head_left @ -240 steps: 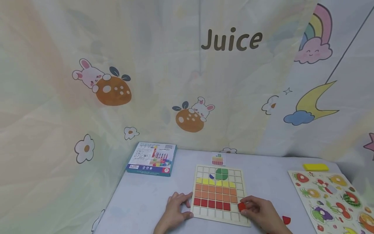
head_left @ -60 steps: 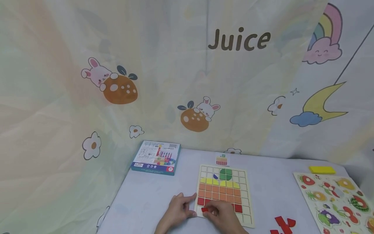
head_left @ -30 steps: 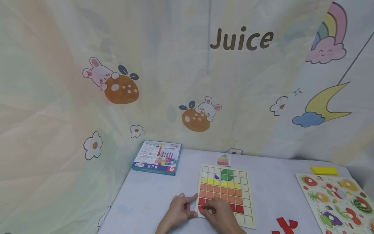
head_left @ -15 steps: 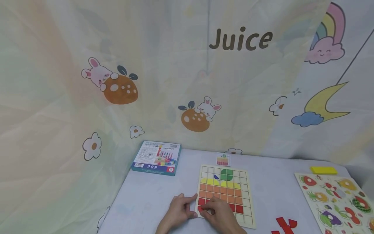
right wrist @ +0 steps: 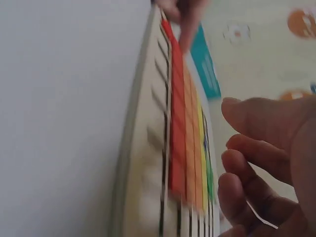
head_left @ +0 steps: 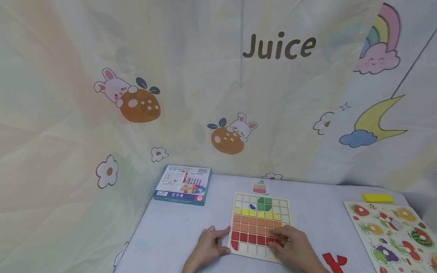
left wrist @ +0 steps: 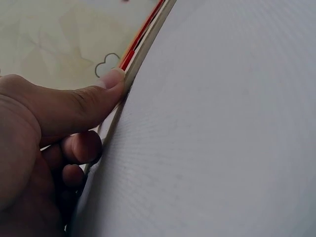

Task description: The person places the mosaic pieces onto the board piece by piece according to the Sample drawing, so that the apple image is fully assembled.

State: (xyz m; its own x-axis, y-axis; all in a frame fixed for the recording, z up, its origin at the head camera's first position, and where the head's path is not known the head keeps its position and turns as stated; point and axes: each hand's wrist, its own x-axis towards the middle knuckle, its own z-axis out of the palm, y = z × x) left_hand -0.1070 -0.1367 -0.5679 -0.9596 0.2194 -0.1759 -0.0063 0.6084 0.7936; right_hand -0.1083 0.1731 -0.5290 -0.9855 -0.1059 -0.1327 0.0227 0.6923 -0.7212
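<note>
A pale grid board [head_left: 252, 254] lies in front of me, with rows of yellow, orange and red pieces and a green shape near its top. In the bottom row's leftmost cell sits a red piece [head_left: 235, 244] with a rounded corner. My left hand [head_left: 206, 248] touches the board's left edge with spread thumb and index finger; the left wrist view has the thumb [left wrist: 81, 106] against that edge. Over the right end of the red row hovers my right hand [head_left: 293, 244]. Its fingers are loosely bent and hold nothing in the right wrist view.
Loose red pieces [head_left: 332, 262] lie right of the board. A small picture card [head_left: 260, 187] is behind it, a box [head_left: 183, 184] back left. At the right are a fruit puzzle board [head_left: 373, 235] and a yellow block [head_left: 378, 198].
My right hand has let go of the rounded red piece, now lying in the bottom-left cell, and moved right across the board. My left hand stays at the edge.
</note>
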